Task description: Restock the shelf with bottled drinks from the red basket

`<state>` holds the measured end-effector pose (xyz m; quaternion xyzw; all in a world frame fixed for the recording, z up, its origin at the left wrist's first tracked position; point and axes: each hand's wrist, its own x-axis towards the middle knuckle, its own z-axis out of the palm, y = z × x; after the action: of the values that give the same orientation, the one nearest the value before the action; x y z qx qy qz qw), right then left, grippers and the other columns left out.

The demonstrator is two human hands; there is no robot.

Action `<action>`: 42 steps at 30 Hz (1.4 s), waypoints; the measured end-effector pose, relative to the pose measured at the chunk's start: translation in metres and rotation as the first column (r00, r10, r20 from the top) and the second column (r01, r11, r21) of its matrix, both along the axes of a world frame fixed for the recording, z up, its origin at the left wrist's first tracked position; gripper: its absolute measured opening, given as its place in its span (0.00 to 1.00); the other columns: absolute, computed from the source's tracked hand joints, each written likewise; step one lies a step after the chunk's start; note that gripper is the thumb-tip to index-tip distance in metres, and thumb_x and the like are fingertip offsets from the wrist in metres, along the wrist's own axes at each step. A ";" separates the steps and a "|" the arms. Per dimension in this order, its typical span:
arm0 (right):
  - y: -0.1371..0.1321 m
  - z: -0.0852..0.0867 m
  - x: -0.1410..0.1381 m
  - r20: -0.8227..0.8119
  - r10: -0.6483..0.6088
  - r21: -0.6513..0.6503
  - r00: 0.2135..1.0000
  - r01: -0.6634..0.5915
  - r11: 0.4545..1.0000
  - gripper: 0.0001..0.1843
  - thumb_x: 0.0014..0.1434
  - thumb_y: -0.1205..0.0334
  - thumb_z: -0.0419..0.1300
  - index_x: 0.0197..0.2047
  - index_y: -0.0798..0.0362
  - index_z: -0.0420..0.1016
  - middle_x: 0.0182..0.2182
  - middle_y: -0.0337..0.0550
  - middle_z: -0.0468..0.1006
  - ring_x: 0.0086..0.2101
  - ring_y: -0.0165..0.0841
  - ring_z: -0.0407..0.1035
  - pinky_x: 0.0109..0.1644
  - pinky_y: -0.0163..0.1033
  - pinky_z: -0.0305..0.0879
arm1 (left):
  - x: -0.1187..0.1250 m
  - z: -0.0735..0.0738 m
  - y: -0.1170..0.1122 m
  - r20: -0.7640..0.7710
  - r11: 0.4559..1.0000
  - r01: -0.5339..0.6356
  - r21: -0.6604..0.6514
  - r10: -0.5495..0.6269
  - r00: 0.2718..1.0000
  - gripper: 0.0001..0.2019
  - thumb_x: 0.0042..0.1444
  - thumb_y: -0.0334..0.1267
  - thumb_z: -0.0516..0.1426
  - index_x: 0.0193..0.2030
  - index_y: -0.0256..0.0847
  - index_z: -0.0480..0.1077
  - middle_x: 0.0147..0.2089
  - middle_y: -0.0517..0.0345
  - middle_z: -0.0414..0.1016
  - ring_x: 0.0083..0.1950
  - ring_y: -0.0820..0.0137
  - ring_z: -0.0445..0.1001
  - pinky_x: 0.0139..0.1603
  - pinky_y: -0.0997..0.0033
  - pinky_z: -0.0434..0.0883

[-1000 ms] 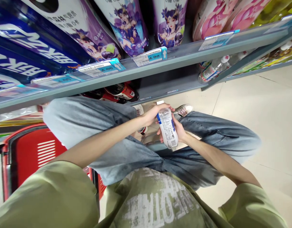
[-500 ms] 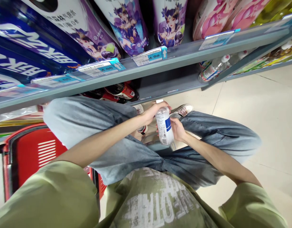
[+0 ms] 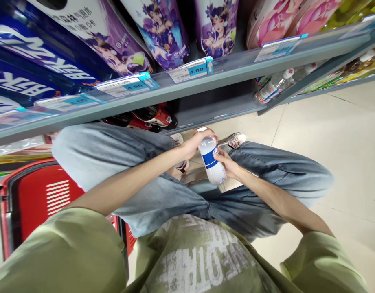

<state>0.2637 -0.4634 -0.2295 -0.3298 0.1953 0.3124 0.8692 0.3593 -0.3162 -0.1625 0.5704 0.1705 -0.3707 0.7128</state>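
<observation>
Between my knees is a drink bottle (image 3: 217, 174) with a white cap, a blue band on its label and a pale body. Its cap end points toward the shelf. My left hand (image 3: 194, 143) is closed around the upper part by the neck, with fingertips showing on the far side. Lower down, my right hand (image 3: 229, 163) grips the right side, thumb lying across the blue band and the other fingers hidden behind.
A grey shelf (image 3: 236, 71) with price tags crosses in front, bearing blue, purple-white and pink bottles. Beneath it lie dark bottles with red labels (image 3: 158, 116) and clear bottles (image 3: 274, 87). A red shopping basket (image 3: 31, 199) stands at my left.
The bottle has been turned about its length: the barcode and small print have gone from view, and the blue band with white lettering now faces me. My right thumb has come onto the label.
</observation>
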 end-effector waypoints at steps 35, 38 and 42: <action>0.005 0.005 0.003 0.024 0.055 0.067 0.998 -0.056 0.996 0.26 0.52 0.47 0.77 0.46 0.50 0.74 0.39 0.41 0.83 0.40 0.38 0.78 0.48 0.43 0.75 | -0.005 0.002 -0.005 0.147 0.994 0.114 0.001 -0.113 0.983 0.13 0.46 0.37 0.65 0.39 0.39 0.72 0.33 0.55 0.82 0.34 0.66 0.80 0.39 0.68 0.75; 0.006 0.002 0.001 0.023 0.039 0.095 0.999 -0.041 0.995 0.30 0.46 0.45 0.79 0.45 0.50 0.73 0.38 0.38 0.83 0.37 0.35 0.78 0.48 0.42 0.75 | -0.004 -0.003 -0.004 0.134 0.988 0.143 0.052 -0.149 0.980 0.14 0.47 0.39 0.65 0.40 0.40 0.71 0.33 0.55 0.82 0.34 0.65 0.80 0.39 0.68 0.75; 0.008 -0.002 -0.001 -0.035 -0.007 0.055 0.999 0.008 0.998 0.33 0.44 0.47 0.81 0.46 0.50 0.72 0.38 0.35 0.83 0.35 0.31 0.77 0.45 0.37 0.74 | 0.005 -0.009 0.002 0.239 0.889 0.277 0.365 -0.377 0.895 0.11 0.51 0.44 0.61 0.38 0.40 0.71 0.35 0.55 0.81 0.40 0.62 0.80 0.43 0.66 0.74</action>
<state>0.2630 -0.4558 -0.2314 -0.2996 0.2029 0.3200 0.8756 0.3638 -0.3138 -0.1712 0.7496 0.0174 -0.3617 0.5540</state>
